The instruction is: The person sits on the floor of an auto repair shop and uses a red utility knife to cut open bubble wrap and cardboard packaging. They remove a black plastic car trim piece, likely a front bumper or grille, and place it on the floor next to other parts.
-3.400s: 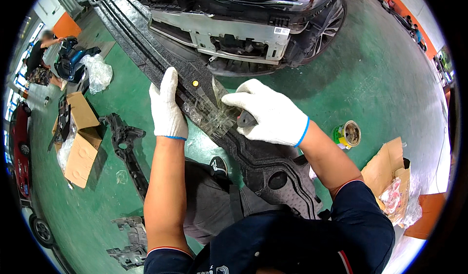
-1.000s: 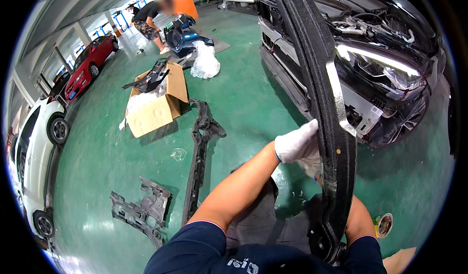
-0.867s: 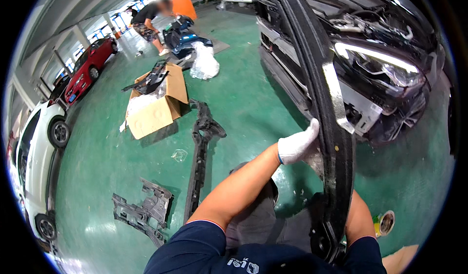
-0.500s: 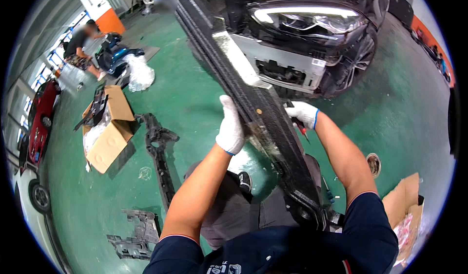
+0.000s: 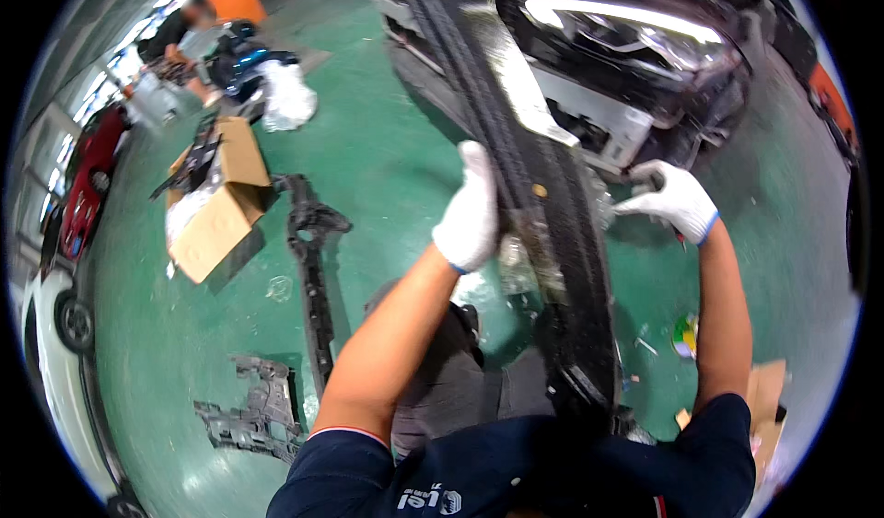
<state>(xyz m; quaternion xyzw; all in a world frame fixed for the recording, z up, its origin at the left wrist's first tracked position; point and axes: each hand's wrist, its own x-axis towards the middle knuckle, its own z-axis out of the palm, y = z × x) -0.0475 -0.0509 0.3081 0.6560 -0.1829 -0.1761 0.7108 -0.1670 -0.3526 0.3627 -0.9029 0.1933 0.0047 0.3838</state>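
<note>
A long black bumper beam (image 5: 516, 140), partly wrapped in clear plastic, slants from the top of the view down to my lap. My left hand (image 5: 470, 214), in a white glove, grips its left edge; the thumb points up and the other fingers are hidden by the beam. Off its right edge, my gloved right hand (image 5: 677, 200) is closed around a dark and red hand tool (image 5: 680, 237), mostly covered by the palm. Its fingertips reach a loose flap of clear plastic film (image 5: 599, 200); whether they pinch it is unclear.
A dark car with its front stripped and headlight (image 5: 635, 30) lit stands ahead. Left on the green floor are an open cardboard box (image 5: 221, 232), a black bracket strip (image 5: 313, 279) and a black plastic panel (image 5: 249, 407). Another person (image 5: 180, 44) bends over parts farther back.
My right hand has moved right, away from the beam's edge, and clear film now shows between them. The view has shifted, and the beam stands steeper in it. My left hand keeps its hold.
</note>
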